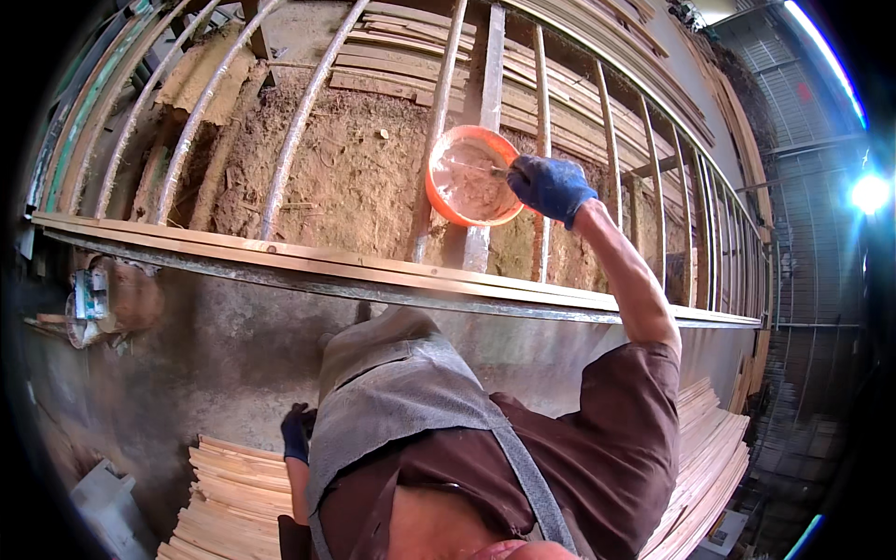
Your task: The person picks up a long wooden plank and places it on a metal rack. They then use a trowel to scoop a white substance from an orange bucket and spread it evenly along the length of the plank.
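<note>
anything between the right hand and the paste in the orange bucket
Nothing visible blocks the way. The orange bucket has an open top, and the right hand is at its right rim, gripping a tool that reaches in over the pinkish paste. The glove hides most of the tool.

Left of the bucket (497,143), I have room to pass a hand down between the bars (301,117); the front rail (355,260) crosses my way in. Near my left hand (297,432), planks (229,495) narrow the space.
</note>
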